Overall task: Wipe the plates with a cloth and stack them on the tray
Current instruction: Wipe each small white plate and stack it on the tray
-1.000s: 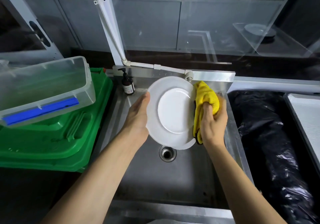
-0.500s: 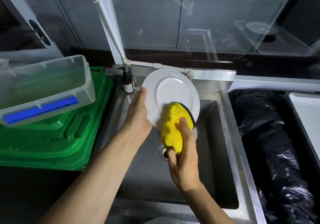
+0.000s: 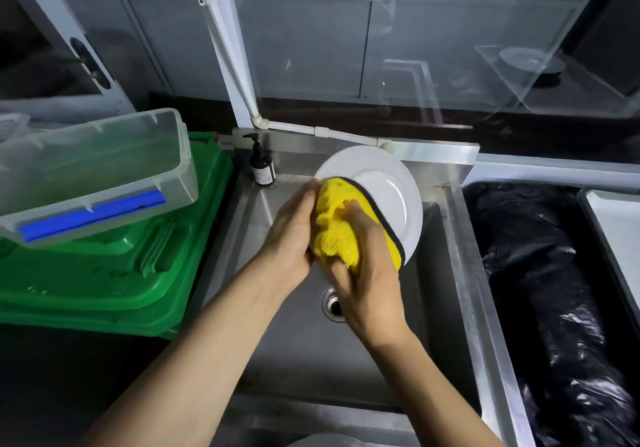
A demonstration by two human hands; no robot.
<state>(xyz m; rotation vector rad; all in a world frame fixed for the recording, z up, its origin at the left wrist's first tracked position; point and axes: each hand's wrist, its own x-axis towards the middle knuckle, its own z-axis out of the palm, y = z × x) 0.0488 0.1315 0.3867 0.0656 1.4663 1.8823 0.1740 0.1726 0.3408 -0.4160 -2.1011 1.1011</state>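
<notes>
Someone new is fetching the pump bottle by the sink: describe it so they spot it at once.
Find the steel sink at the centre. At its back left corner, next to the green bin, a pump bottle stands upright. It is the only small dark bottle, with a black pump and a pale label.

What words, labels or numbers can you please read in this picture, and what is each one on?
None can be read.
The pump bottle has a pale label: print too small and blurred to read.
No writing shows on the plate, the cloth or the clear box.
</notes>
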